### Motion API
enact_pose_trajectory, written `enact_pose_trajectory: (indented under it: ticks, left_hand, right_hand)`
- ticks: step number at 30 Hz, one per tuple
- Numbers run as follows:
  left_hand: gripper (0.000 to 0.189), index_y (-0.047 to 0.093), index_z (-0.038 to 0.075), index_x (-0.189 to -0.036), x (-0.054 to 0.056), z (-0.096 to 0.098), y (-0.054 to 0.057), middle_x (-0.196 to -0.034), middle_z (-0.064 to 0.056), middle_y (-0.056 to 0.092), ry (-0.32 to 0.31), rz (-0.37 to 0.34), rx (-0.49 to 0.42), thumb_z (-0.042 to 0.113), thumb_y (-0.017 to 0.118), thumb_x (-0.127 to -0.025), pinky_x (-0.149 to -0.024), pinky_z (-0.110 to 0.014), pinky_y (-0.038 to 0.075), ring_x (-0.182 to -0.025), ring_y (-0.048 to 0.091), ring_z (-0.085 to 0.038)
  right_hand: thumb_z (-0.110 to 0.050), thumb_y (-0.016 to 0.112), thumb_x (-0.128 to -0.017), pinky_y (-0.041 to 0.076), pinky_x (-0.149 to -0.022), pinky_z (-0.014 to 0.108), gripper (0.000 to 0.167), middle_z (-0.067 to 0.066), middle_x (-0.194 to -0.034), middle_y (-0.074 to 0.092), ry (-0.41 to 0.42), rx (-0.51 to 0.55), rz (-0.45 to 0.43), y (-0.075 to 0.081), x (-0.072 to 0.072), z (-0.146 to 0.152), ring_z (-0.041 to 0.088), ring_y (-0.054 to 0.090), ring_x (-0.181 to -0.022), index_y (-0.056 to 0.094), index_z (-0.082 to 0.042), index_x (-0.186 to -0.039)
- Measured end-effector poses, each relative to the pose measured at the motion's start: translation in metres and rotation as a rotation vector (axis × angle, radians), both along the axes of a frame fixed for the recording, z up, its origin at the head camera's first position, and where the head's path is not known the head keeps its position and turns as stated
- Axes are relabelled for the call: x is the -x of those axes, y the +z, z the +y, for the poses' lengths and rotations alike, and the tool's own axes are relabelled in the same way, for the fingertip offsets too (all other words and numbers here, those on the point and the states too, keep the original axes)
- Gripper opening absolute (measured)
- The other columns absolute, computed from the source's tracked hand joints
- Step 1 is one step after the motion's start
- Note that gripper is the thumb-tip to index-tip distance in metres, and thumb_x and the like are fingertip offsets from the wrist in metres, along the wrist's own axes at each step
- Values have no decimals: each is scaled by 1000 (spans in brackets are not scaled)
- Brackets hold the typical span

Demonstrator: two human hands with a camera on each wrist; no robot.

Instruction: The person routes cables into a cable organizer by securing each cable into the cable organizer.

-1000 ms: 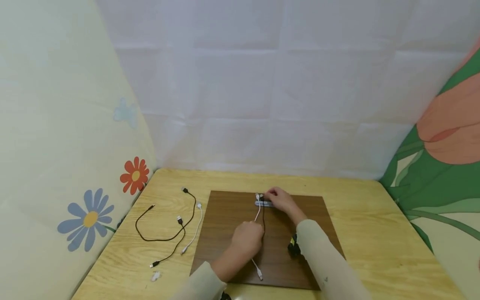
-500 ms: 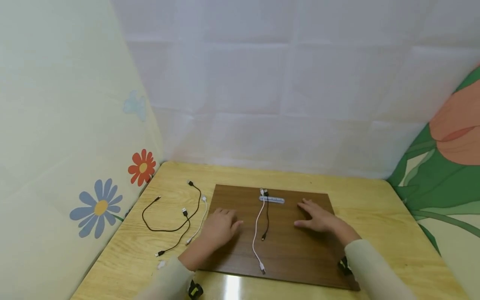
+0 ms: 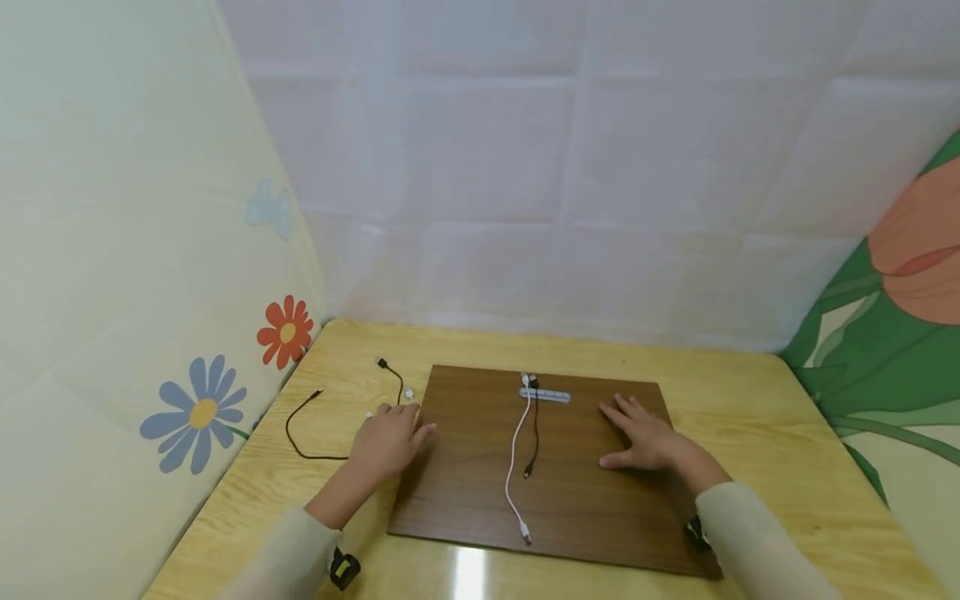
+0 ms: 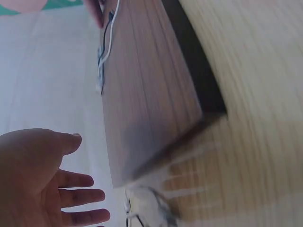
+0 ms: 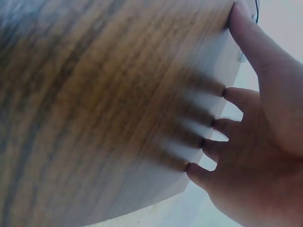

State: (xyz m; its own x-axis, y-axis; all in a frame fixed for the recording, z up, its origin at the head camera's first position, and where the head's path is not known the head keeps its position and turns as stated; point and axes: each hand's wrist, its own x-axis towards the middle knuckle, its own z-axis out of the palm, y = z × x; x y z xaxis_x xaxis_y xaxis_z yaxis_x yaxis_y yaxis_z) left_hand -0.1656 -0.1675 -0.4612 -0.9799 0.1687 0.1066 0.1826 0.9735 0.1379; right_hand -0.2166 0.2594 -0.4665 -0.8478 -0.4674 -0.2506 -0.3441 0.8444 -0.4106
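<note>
A white USB cable (image 3: 513, 467) and a short black cable (image 3: 536, 433) lie side by side on a brown wooden board (image 3: 465, 483). Their upper ends sit at a pale grey-blue slotted strip (image 3: 551, 396) near the board's far edge. My right hand (image 3: 648, 437) rests on the board's right part with spread fingers, its fingertips touching the wood in the right wrist view. Over the board's left edge hovers my left hand (image 3: 386, 442), fingers extended and holding nothing. It hides much of the loose cables on the left; the left wrist view shows its palm beside the board corner (image 4: 208, 113).
Left of the board, a long black cable (image 3: 300, 450) curves on the yellow wood-grain table (image 3: 750, 467), its black plug (image 3: 382, 363) toward the back. A white plug end (image 3: 409, 393) shows beyond my left hand. White cloth (image 3: 480, 167) hangs behind the table.
My right hand has let go at the strip and moved right onto the board. My left hand has released the cables and moved left, past the board's left edge.
</note>
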Motion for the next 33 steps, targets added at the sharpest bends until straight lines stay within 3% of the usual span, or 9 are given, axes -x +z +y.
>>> enact_pose_trajectory:
  ticks: [3, 9, 16, 21, 24, 28, 33]
  left_hand:
    - [52, 59, -1, -133, 5, -12, 5, -126, -21, 66, 26, -1, 9, 41, 58, -102, -89, -56, 54, -116, 60, -42]
    - [46, 59, -6, -131, 14, -34, 12, -122, -24, 66, 75, -28, -35, 27, 64, -100, -88, -55, 54, -113, 60, -44]
    - [41, 61, -5, -128, 28, -39, 6, -120, -24, 66, 91, -74, -114, 23, 66, -99, -89, -54, 54, -110, 61, -44]
    - [28, 67, -6, -113, 41, -28, -1, -104, -20, 67, 71, -69, -152, 17, 64, -97, -81, -49, 55, -96, 65, -38]
    - [20, 68, -5, -94, 48, -24, -4, -88, -18, 66, 68, -68, -134, 14, 61, -96, -72, -47, 54, -79, 63, -32]
    - [31, 61, 1, -72, 55, -19, -6, -75, -15, 62, 106, -115, -121, 16, 57, -98, -62, -44, 51, -64, 57, -26]
    - [37, 61, 4, -70, 62, -15, -7, -78, -16, 65, 179, -186, -109, 22, 55, -101, -63, -43, 54, -66, 58, -25]
  right_hand:
    - [-53, 77, -84, 16, -110, 76, 101, 36, -161, 14, -14, -8, 1, 1, 2, -1, 60, 8, -145, 30, 0, -156]
    - [-54, 77, -84, 16, -109, 77, 102, 36, -161, 12, -22, -18, -11, 2, 2, -1, 61, 6, -145, 29, 0, -157]
    - [-54, 75, -85, 16, -110, 76, 101, 37, -161, 12, -20, -23, -9, 4, 0, 2, 61, 6, -145, 29, 0, -157]
    - [-54, 76, -85, 15, -110, 76, 101, 37, -161, 12, -18, -17, 1, 5, 0, 5, 61, 6, -145, 29, 1, -157]
    - [-54, 75, -85, 15, -111, 76, 101, 37, -161, 12, -10, -14, 0, 3, 0, 5, 61, 6, -145, 29, 1, -156]
    - [-53, 76, -85, 14, -111, 76, 100, 37, -160, 12, -8, -8, -6, 0, 0, 3, 61, 6, -145, 30, 1, -156]
    - [-53, 77, -85, 14, -111, 76, 101, 37, -160, 13, -8, -8, -7, -1, -1, 1, 61, 7, -145, 30, 0, -156]
